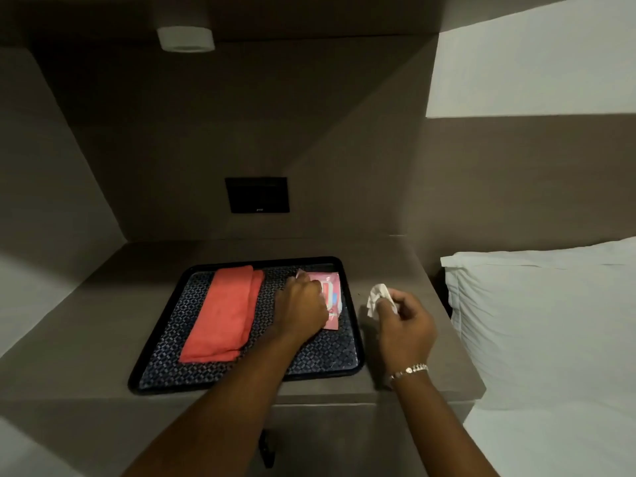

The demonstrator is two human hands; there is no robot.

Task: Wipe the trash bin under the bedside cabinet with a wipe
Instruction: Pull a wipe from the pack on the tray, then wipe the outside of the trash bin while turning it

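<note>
Scanning from the left, we note a black tray [358,342] on the cabinet surface [86,356], lined with a dark woven-pattern mat. A folded coral cloth [220,315] lies on it, soft and matte, long axis running front-left to back-right.

Our left hand [303,311] presses down on the pink wipes pack [332,290], a glossy, flat film pouch at the tray's right end; the fingers look curled over it, so we read the grip as clamped on the pack.

Just right of the tray, our right hand [406,325] pinches a crumpled white wipe [378,297] between thumb and fingertips, held above the surface. A bracelet [409,370] circles that wrist. A white pillow [537,321] lies farthest right.

No bin is visible; by the task it sits below the cabinet, beneath and toward us from the wipe. We judge the right hand better placed to go down.
</note>
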